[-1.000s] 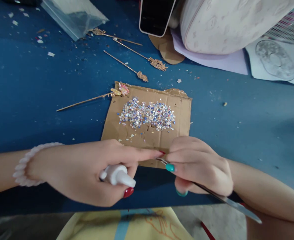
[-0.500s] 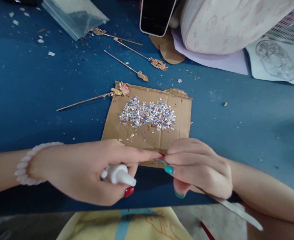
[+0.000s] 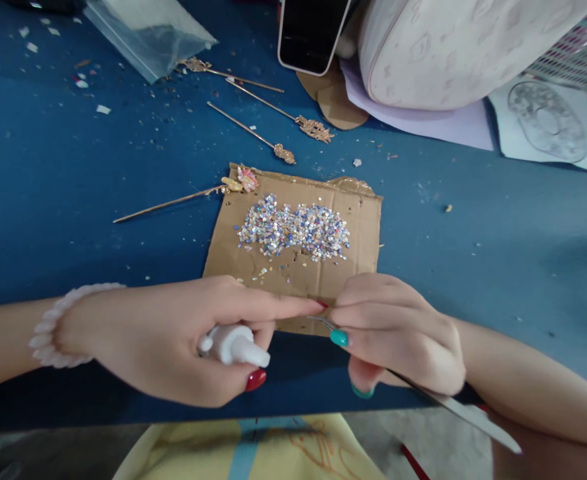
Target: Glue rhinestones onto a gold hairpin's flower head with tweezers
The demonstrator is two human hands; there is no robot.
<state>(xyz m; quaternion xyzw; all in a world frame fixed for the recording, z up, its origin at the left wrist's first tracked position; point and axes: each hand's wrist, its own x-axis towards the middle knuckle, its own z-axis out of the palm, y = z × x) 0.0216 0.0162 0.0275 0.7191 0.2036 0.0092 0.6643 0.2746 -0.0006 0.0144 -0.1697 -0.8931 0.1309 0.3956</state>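
Observation:
My left hand is wrapped round a small white squeeze bottle, its nozzle pointing right. The index finger of that hand stretches out until its red nail reaches the fingers of my right hand. My right hand is closed on metal tweezers; their fine bent tip shows by the left index fingertip, over the front edge of a cardboard piece. On the cardboard lies a pile of shiny blue, white and pink chips. A hairpin with a pink flower rests across its back left corner.
Several gold hairpins lie behind the cardboard. Farther back are a clear zip bag, a phone, a white pouch and a printed drawing. Small scraps dot the blue table. Its front edge runs below my hands.
Both hands stay nearly in place, still closed on the bottle and the tweezers. The tweezers' back end has shifted slightly up and left.

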